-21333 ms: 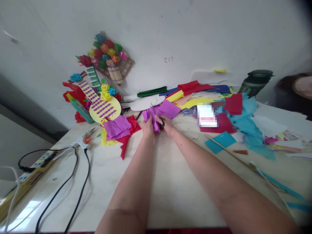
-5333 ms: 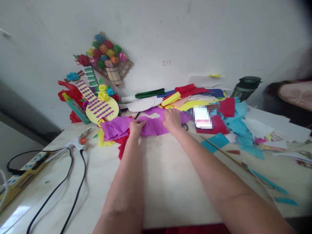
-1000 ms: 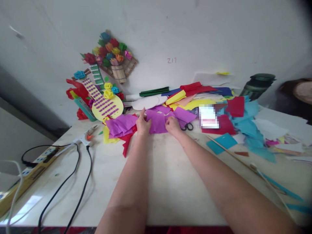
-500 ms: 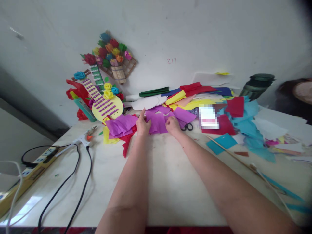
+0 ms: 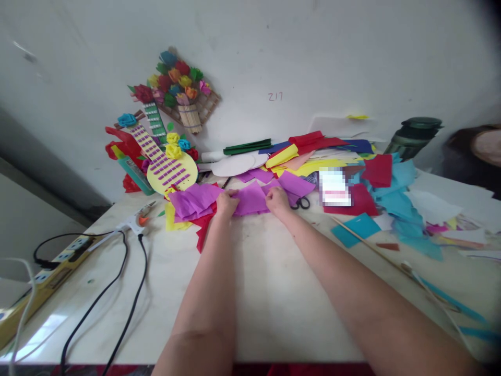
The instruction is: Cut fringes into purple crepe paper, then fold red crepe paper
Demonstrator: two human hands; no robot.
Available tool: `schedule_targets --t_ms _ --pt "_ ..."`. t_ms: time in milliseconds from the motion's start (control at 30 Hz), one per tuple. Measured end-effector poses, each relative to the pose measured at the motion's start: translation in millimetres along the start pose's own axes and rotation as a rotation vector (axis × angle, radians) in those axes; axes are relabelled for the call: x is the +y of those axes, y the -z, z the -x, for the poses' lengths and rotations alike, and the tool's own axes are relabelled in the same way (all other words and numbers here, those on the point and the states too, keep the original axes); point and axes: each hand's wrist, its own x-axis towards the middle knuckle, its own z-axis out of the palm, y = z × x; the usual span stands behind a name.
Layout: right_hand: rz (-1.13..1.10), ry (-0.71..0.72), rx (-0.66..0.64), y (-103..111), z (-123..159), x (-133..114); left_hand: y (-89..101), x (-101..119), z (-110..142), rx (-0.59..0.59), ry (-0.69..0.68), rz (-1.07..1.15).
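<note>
A purple crepe paper piece (image 5: 251, 199) lies on the table between my two hands. My left hand (image 5: 226, 203) pinches its left edge with curled fingers. My right hand (image 5: 277, 201) grips its right edge, fingers closed on the paper. More purple sheets (image 5: 191, 201) lie left of my left hand, over red and yellow scraps. Black-handled scissors (image 5: 300, 203) rest on the table just right of my right hand.
Coloured paper sheets (image 5: 313, 156) pile up along the wall. A yellow paper guitar (image 5: 166, 167) and a paper flower bouquet (image 5: 178, 89) lean at back left. A glue gun (image 5: 136, 222), black cables and a power strip (image 5: 50, 274) lie left. A green bottle (image 5: 413, 136) and another person stand at right.
My left hand has slid slightly left and its raised forefinger has curled down onto the purple paper. The paper now lies flatter and wider between my hands.
</note>
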Motion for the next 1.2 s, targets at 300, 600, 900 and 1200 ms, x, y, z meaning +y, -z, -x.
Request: schedule_targets --t_ms 300,600,900,1200 --pt "-0.081 -0.020 -0.010 -1 -1 2 9.0 8 5 -0.047 0.054 -0.201" --pt "-0.058 -0.071 -0.038 5 0 1 10.9 11 8 -0.078 0.052 -0.294" --pt "-0.084 0.197 0.006 20 10 -11 11.5 11 9 -0.113 0.031 -0.295" --pt "0.092 0.397 -0.491 20 17 -23 9.8 9 5 -0.091 0.014 -0.255"
